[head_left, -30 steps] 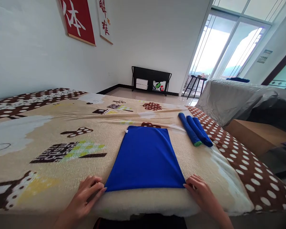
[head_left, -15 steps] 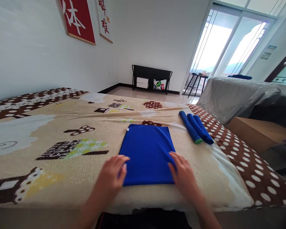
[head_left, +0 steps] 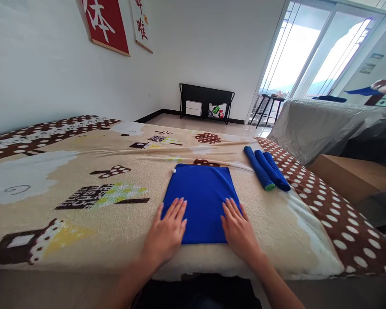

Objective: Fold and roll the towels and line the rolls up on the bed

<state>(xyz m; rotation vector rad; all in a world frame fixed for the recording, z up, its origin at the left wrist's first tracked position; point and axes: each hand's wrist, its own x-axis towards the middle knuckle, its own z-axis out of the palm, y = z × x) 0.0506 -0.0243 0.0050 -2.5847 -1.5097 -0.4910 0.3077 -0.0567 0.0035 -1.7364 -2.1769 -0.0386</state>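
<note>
Cloth: as it lies flat on the bed blanket (head_left: 83, 171), the blue cloth (head_left: 201, 193) looks soft, light.
Grip: left hand (head_left: 167, 229), right hand (head_left: 239, 229) spread flat, holding nothing.
Hold: near corners.

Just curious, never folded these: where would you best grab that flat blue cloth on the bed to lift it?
Probably the blue cloth by its two near corners, coming from the near edge of the bed. It lies flat, and the left hand and right hand already rest, open, beside those corners.
</note>
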